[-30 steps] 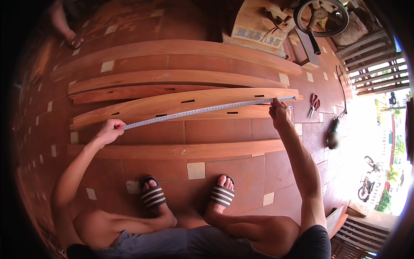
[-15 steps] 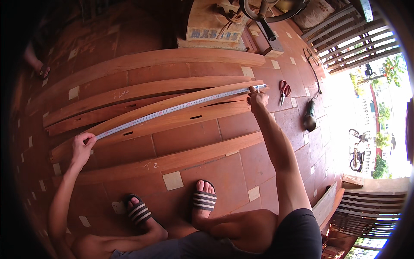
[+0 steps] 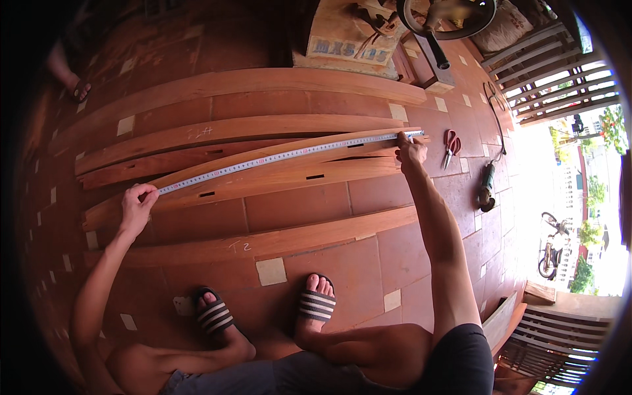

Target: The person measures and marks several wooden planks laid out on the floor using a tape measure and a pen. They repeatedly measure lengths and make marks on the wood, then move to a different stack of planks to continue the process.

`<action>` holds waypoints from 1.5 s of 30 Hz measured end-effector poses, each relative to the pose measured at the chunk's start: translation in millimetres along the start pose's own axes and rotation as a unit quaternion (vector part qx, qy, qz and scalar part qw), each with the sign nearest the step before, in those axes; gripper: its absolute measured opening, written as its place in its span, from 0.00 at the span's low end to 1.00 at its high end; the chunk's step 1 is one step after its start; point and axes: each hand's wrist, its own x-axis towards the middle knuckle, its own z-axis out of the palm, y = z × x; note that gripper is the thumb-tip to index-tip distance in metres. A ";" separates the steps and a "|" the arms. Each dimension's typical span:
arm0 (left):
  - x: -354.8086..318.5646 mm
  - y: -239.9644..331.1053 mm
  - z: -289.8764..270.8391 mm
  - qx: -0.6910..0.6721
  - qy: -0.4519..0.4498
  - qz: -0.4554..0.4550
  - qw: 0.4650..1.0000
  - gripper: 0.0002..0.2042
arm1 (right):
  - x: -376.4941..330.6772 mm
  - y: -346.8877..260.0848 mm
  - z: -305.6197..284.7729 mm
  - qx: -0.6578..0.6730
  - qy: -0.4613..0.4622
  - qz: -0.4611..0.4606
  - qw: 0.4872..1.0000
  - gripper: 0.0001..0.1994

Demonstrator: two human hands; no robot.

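Note:
A white tape measure stretches along a long reddish wooden board. My left hand pinches the tape's left end between thumb and fingers. At the board's right end, my right hand is closed on the tape's other end, pressed to the wood. Under and beside this piece lie more boards, one with dark slots cut in its edge. Another board with a chalk mark lies nearer my feet.
Red-handled scissors and an angle grinder with its cord lie on the tiled floor to the right. A wooden machine base with a handwheel stands at the far side. Another person's foot shows at the far left. Slatted wood is stacked at right.
The whole view has shifted a little, moving most far things rightward. Both hands keep hold of the tape, and the left hand sits slightly farther from me along the board.

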 end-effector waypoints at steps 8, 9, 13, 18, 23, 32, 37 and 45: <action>10.5 16.3 6.7 0.026 -0.007 0.005 1.000 0.05 | 9.4 9.2 -3.4 -0.154 0.034 -0.140 0.977 0.25; 8.9 12.1 0.0 0.032 0.003 0.007 0.999 0.04 | -10.8 0.4 7.0 -0.161 0.015 -0.180 0.970 0.25; 14.4 3.6 3.0 0.030 0.023 0.011 0.999 0.04 | -64.7 -25.9 18.2 -0.174 -0.058 -0.286 0.940 0.22; 18.2 -7.6 12.4 0.036 0.038 0.013 0.999 0.04 | -102.8 -39.1 29.2 -0.184 -0.125 -0.304 0.926 0.22; 19.8 -7.9 16.4 0.039 0.040 0.013 0.998 0.03 | -108.3 -31.3 36.1 -0.148 -0.170 -0.278 0.934 0.22; 18.2 -11.0 18.9 0.021 0.050 0.022 0.998 0.03 | -99.8 -19.3 46.6 -0.221 -0.148 -0.337 0.903 0.23; 17.8 -11.4 16.2 0.034 0.045 0.023 0.998 0.03 | -113.5 -22.7 55.6 -0.226 -0.165 -0.353 0.893 0.23; 17.2 -13.0 16.0 0.024 0.042 0.011 0.999 0.03 | -102.1 -38.6 41.0 0.015 -0.408 -0.282 0.868 0.28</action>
